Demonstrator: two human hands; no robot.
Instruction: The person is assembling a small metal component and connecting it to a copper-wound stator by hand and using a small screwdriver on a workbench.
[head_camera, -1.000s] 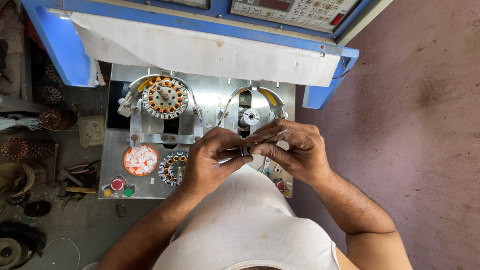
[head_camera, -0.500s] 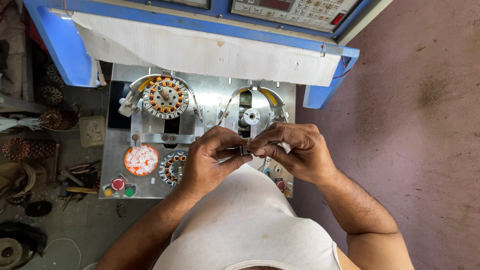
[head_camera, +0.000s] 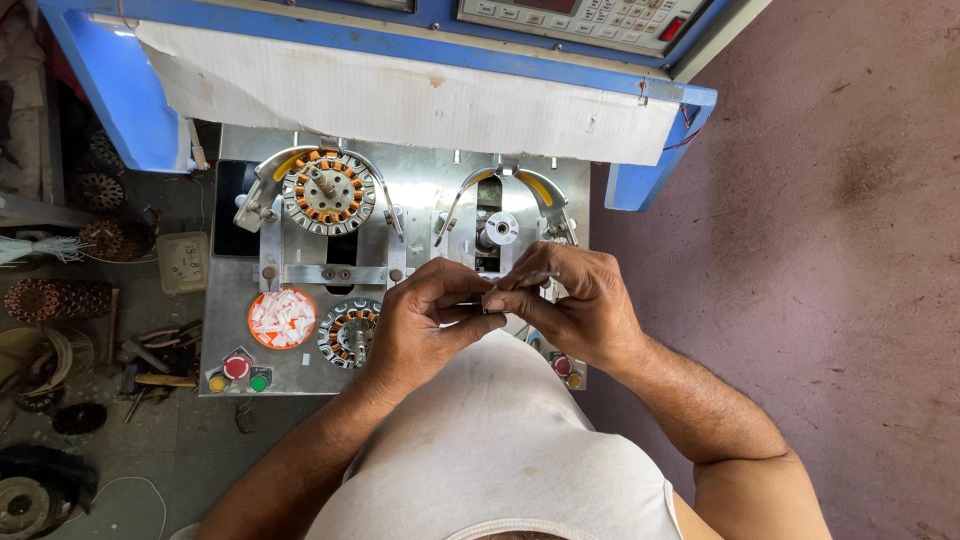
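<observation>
1. We stood at the metal counter (head_camera: 420, 170) of a blue machine (head_camera: 120, 100).
2. A wound stator (head_camera: 327, 192) sat far left; another stator (head_camera: 350, 332) lay near left.
3. Our left hand (head_camera: 425, 325) and right hand (head_camera: 570, 300) met, fingertips pinched shut on a small dark piece (head_camera: 478, 302) between them.

From my remote seat I saw soft, even daylight, a mild sheen on the metal plate (head_camera: 420, 175), dim shadow over the cluttered floor (head_camera: 60, 420) at left, sharp focus at centre, and wide-angle bending toward the edges.
</observation>
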